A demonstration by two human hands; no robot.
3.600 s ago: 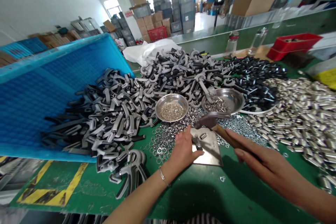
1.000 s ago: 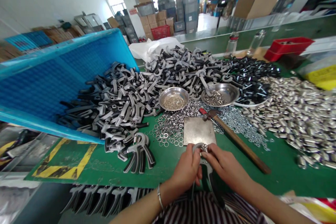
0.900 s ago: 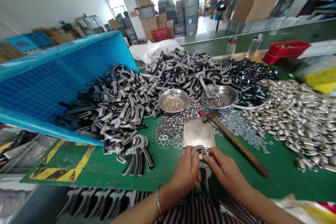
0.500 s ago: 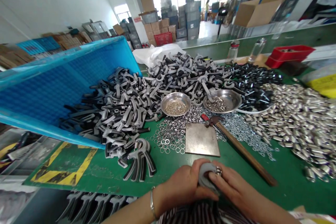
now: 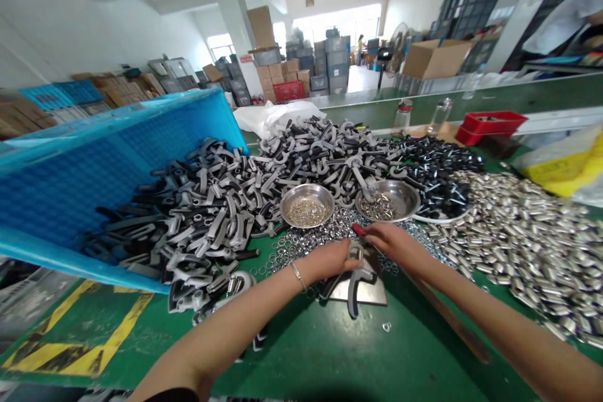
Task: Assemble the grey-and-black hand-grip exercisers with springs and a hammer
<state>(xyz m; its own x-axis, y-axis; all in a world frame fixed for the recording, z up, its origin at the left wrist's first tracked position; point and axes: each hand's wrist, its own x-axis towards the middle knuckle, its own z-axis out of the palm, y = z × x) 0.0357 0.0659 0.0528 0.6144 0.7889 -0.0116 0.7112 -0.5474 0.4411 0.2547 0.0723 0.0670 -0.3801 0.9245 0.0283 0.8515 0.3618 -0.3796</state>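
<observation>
Clamp (image 5: 352, 298), gripped by the left hand (image 5: 335, 259) over the plate (image 5: 374, 292), apparently being positioned.
Just beside it, the right hand (image 5: 396, 245) touches the red tool (image 5: 358, 230), hold unclear; next move likely calls for steadiness.

"What carries all this?"

"A green table (image 5: 301, 358); yellow-and-black tape (image 5: 127, 321) marks its near left corner."

"And at the left?"

"A blue crate (image 5: 108, 163), tipped toward the middle; a heap of grey and black handles (image 5: 226, 207) runs out of it across the tabletop."

"The middle?"

"Loose metal rings (image 5: 282, 252), spread below two shallow steel bowls (image 5: 308, 191); a flat metal plate (image 5: 372, 293) just nearer, partly covered; a small washer (image 5: 387, 326) alone near the front."

"And the right?"

"A mass of silvery sleeves (image 5: 537, 245); beside them, black parts with bright pins (image 5: 438, 163), some on a white dish (image 5: 445, 220)."
</observation>
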